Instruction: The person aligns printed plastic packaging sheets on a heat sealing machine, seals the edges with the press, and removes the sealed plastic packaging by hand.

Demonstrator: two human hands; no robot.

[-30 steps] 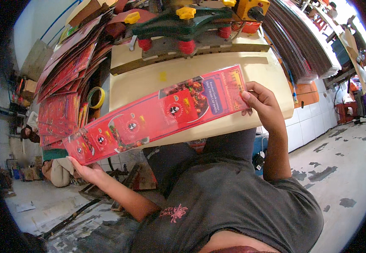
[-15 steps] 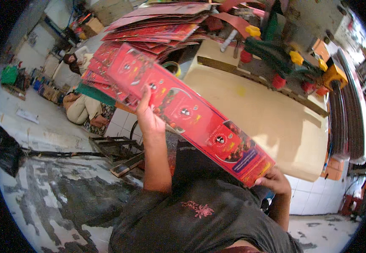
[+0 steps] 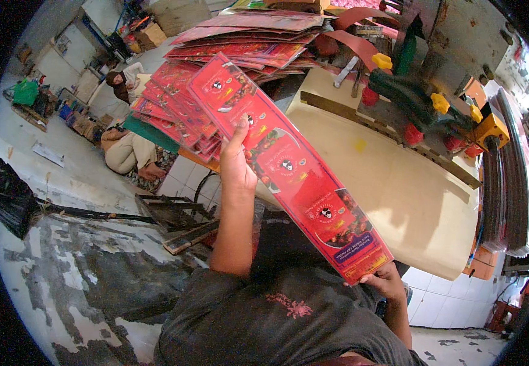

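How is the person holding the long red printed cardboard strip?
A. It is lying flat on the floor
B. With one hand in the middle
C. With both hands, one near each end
C: the left hand grips the long red printed cardboard strip toward its upper end, and the right hand holds its lower end.

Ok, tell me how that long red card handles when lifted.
The red card probably stays fairly stiff: it spans left hand to right hand without sagging. Likely light, pinched only at edges. Its glossy face may slip.

One long red printed sheet, two hands, one stack of red sheets.
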